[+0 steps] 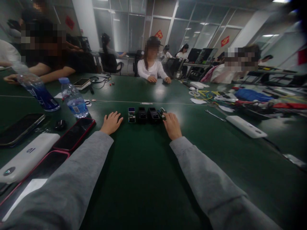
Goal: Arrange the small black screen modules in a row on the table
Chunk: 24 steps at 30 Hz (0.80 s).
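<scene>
Board [161,111], small, green and rectangular with exposed circuitry, lying askew beside a black, boxy plastic device [153,115], looks light, stiff and fragile, best held by its edges; the loosely curved right hand [173,125] touches it, grip unclear, while the spread left hand [111,123] rests empty.

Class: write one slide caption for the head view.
Right hand touches the rightmost of four small black or green rectangular electronic devices on a dark green tabletop; left hand palm down.
</scene>
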Available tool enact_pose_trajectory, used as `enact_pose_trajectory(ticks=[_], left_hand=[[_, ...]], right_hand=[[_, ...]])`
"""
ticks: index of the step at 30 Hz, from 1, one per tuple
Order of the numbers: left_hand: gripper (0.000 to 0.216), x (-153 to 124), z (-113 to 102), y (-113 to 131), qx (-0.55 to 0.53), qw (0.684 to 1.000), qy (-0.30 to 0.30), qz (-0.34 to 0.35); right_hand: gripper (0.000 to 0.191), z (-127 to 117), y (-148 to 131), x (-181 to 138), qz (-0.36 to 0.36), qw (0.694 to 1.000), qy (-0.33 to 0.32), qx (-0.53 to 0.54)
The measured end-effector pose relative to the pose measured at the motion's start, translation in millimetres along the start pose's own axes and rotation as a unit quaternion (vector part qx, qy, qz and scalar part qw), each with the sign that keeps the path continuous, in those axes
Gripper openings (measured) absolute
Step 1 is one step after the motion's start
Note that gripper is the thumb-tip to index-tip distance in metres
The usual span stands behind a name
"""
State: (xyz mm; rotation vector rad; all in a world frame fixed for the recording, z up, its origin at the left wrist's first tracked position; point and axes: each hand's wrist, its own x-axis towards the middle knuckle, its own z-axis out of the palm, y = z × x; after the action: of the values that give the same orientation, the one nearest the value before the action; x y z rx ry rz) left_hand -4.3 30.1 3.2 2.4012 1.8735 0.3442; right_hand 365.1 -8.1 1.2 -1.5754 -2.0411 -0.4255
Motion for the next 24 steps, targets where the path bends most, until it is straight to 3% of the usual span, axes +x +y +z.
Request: enact_pose_trajectory(ticks=[5,11,16,21,24], left_hand=[[0.059,0.4,-1.2,1.1,0.001,1.0,-0.005,-0.003],[0.06,0.0,-1.3,1.5,-0.007,1.0,-0.004,-0.003],[0.058,0.1,1.7,2.0,-0.003,1.0,0.008,-0.005],[0.058,-0.1,2.8,1.6,-0.003,1.0,0.006,-0.005],[0.059,-0.2,3.6,0.5,-0.011,1.0,0.008,-0.001]], right_hand=[[0.047,-4.6,-5.5,2.0,-0.038,0.999,-0.012,-0.009],[0.039,-5.4,-7.4,0.8,-0.032,0.998,-0.021,0.042],[0.049,6.1,2.2,-2.2,0.035,0.997,0.037,0.061],[0.06,22.0,15.4,-2.6,0.084,0.986,0.006,0.144],[0.066,20.9,19.0,1.8,0.131,0.978,0.02,0.158]])
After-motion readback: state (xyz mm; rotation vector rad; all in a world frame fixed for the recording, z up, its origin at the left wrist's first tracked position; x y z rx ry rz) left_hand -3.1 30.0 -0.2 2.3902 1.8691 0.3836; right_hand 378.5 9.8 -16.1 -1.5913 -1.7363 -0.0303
